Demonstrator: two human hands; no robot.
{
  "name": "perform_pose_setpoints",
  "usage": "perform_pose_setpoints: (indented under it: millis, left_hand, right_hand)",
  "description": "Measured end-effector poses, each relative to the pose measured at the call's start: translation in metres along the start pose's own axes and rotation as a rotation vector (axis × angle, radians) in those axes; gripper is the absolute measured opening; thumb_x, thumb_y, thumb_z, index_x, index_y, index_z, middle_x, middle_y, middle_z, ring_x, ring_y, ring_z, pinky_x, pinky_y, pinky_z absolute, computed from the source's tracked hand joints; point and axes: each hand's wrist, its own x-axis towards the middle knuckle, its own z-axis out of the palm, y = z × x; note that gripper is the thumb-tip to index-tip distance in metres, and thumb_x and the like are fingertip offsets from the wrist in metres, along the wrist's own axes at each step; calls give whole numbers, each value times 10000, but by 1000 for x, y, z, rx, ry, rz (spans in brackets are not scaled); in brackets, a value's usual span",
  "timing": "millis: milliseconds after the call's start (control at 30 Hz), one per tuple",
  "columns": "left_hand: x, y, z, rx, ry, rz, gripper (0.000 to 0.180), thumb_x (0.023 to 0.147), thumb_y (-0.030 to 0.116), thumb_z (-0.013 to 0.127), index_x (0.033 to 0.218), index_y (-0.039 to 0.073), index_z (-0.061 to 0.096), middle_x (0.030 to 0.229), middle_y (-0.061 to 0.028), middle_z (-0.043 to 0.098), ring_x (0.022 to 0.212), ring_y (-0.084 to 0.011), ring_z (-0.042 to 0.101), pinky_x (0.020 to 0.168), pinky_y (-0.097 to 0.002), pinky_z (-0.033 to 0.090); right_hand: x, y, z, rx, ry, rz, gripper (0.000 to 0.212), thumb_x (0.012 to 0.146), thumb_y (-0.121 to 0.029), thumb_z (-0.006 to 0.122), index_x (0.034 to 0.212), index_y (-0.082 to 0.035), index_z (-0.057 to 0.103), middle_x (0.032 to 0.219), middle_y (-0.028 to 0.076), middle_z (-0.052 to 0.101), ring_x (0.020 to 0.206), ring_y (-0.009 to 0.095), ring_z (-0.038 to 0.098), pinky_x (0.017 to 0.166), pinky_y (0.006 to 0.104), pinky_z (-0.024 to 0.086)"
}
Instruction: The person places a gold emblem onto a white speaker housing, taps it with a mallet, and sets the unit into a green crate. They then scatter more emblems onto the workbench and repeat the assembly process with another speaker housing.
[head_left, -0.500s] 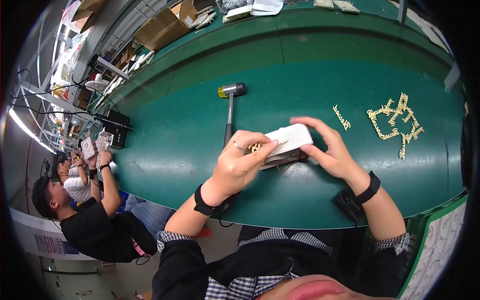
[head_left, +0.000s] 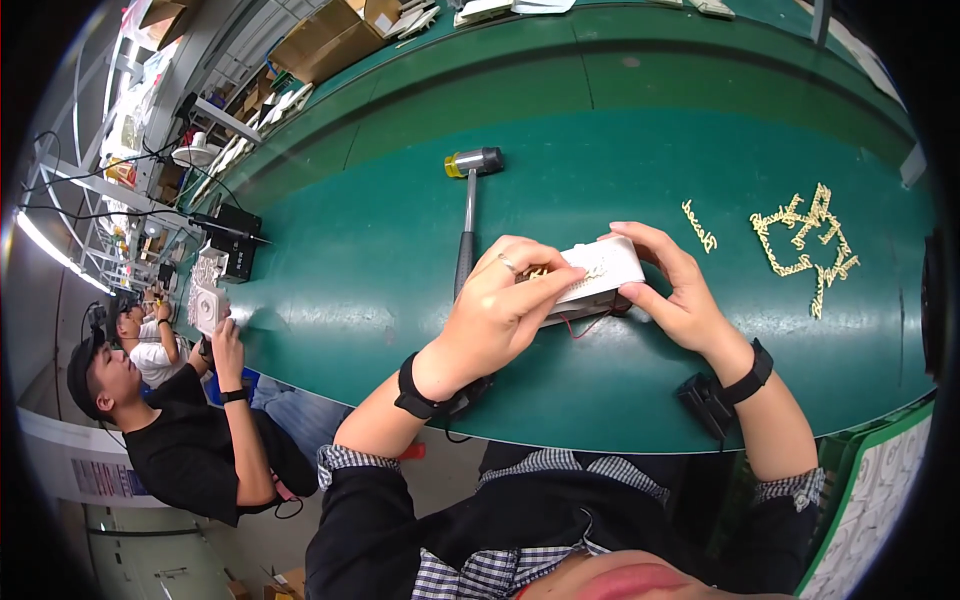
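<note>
Grip of the left hand [head_left: 495, 305]: clamped on the left end of the white perforated housing [head_left: 626, 262], thumb lying across its upper face. Grip of the right hand [head_left: 675, 290]: clamped on the other end, thumb on the near edge, fingers at the far one. Housing is tilted, held above the green surface [head_left: 600, 405]. Gold script lettering [head_left: 596, 271] sits against the holed face, partly under the left thumb; can't tell if pinched or just pressed. Red wire [head_left: 582, 328] loops below the housing, dark underside showing.

Hammer [head_left: 470, 205], yellow/black head, lies past the left hand, black handle toward it. Single gold script piece [head_left: 698, 227] right of the housing; farther right, script cluster [head_left: 790, 268] in a rough ring. Small black device [head_left: 704, 402] near right wrist. Far left: co-worker [head_left: 190, 445] holding a white part [head_left: 207, 309], black box [head_left: 238, 245] nearby.
</note>
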Motion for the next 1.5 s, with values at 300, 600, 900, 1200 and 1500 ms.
perform_pose_setpoints:
  millis: [300, 600, 900, 1200, 1500]
  left_hand:
    - [-27, 13, -29, 267, -252, 135, 488, 769, 180, 651, 1214, 25, 527, 1090, -109, 535, 992, -264, 527, 825, -409, 439]
    - [-72, -21, -37, 275, -306, -747, 537, 809, 220, 613, 1227, -45, 403, 1098, -219, 519, 1061, -340, 517, 882, -410, 417]
    - [-69, -79, -74, -28, -136, -903, 366, 831, 187, 574, 1096, -53, 490, 743, -78, 500, 572, -166, 487, 507, -284, 394]
    - [-70, 58, -101, -715, 101, -861, 301, 971, 280, 378, 979, 7, 505, 587, 62, 375, 452, -16, 296, 407, -189, 234]
    - [-75, 52, -100, -843, -100, -1000, 347, 972, 336, 369, 926, 4, 459, 578, 44, 348, 469, -28, 281, 419, -192, 231]
  right_hand:
    - [1, -12, 0, -208, -105, -64, 273, 819, -40, 551, 1075, -61, 643, 1152, 162, 517, 1035, 288, 539, 908, 348, 414]
    - [-5, -13, 10, -309, 201, -91, 272, 793, -5, 588, 1055, -47, 646, 1113, 128, 540, 1006, 251, 562, 860, 337, 458]
    - [-4, 0, 6, -239, 191, 67, 524, 775, -32, 640, 1263, 1, 451, 1209, 155, 520, 1141, 246, 515, 967, 361, 417]
    - [-2, 8, 0, -180, 190, 135, 600, 701, -18, 707, 1247, 10, 460, 1159, 148, 561, 1103, 235, 547, 969, 357, 422]
    - [-1, 6, 3, -232, 203, 129, 611, 689, -41, 732, 1237, 15, 467, 1144, 142, 571, 1087, 227, 558, 962, 354, 428]
